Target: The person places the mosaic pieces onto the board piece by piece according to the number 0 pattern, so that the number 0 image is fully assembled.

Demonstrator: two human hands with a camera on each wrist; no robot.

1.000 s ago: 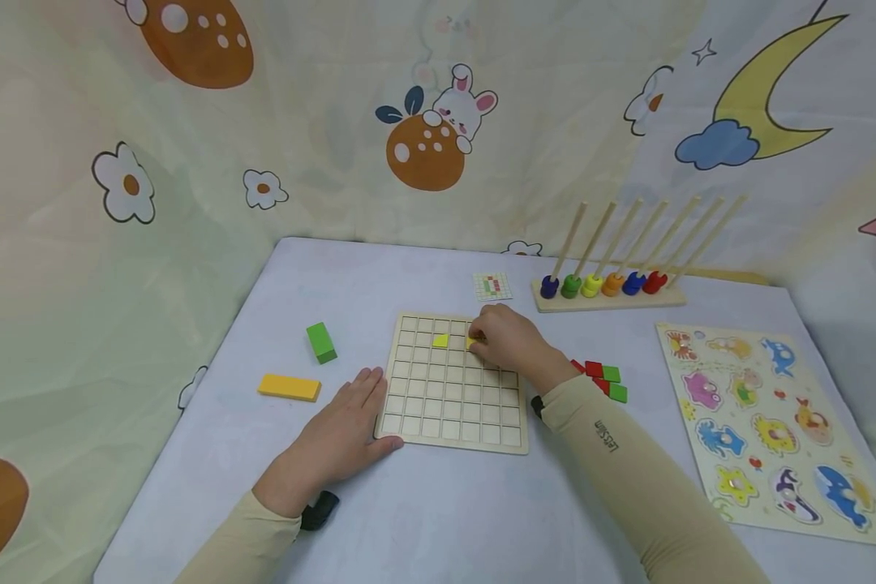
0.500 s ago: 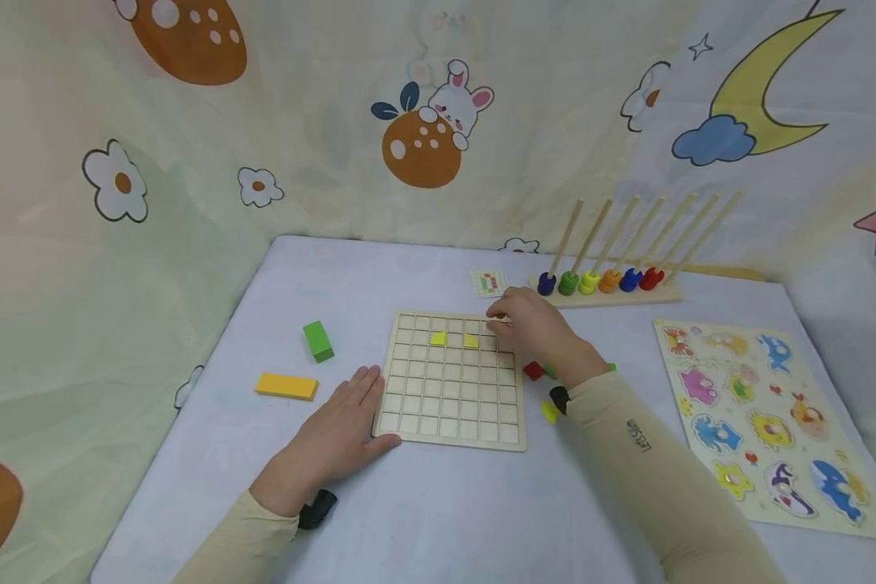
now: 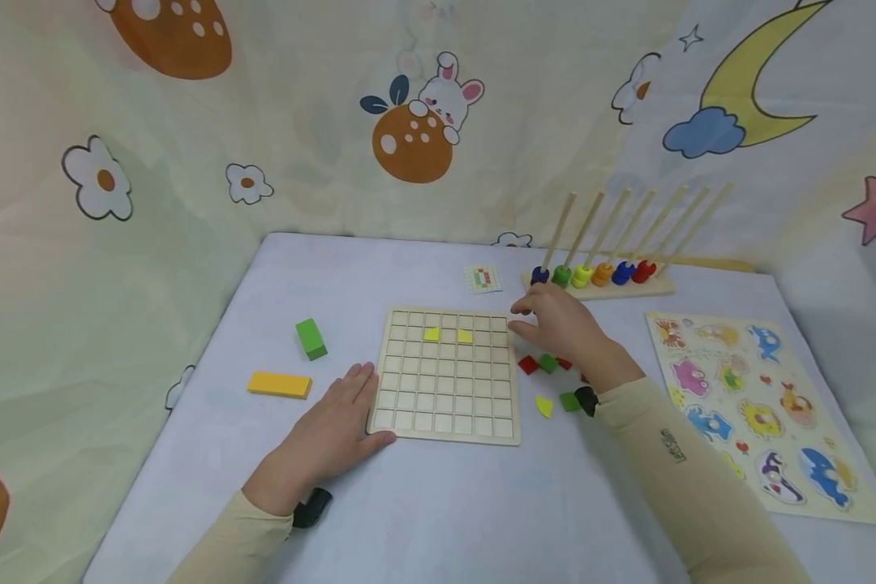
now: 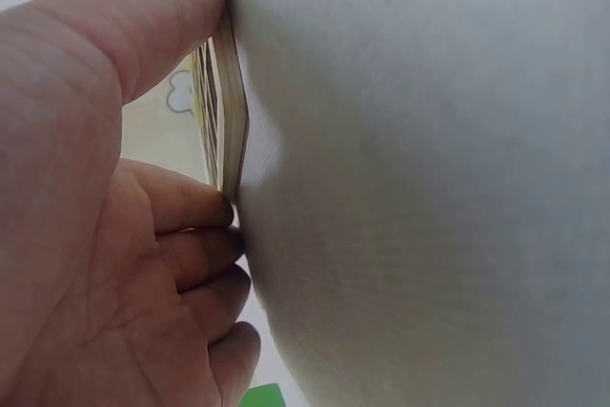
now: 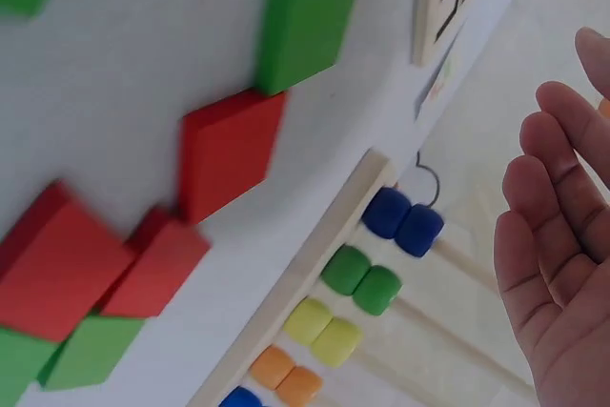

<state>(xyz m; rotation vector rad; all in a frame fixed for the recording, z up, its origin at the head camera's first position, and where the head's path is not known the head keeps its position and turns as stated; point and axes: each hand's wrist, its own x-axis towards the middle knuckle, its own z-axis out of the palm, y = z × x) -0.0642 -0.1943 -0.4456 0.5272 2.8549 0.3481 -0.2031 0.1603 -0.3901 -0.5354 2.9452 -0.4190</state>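
Two yellow tiles (image 3: 431, 333) sit in the second row of the grid board (image 3: 445, 377); every other cell is unfilled. The left hand (image 3: 333, 435) lies flat, fingers straight, bracing the board's near-left corner on the counter (image 3: 438, 503). The right hand (image 3: 565, 328), relaxed and holding nothing, hovers above the loose red and green tiles (image 3: 547, 363) right of the board

This looks like a kids' play corner, with bunny and moon curtains (image 3: 438, 122) behind a table (image 3: 423, 503) holding a bead rack (image 3: 599, 280) and an animal puzzle (image 3: 755, 405).
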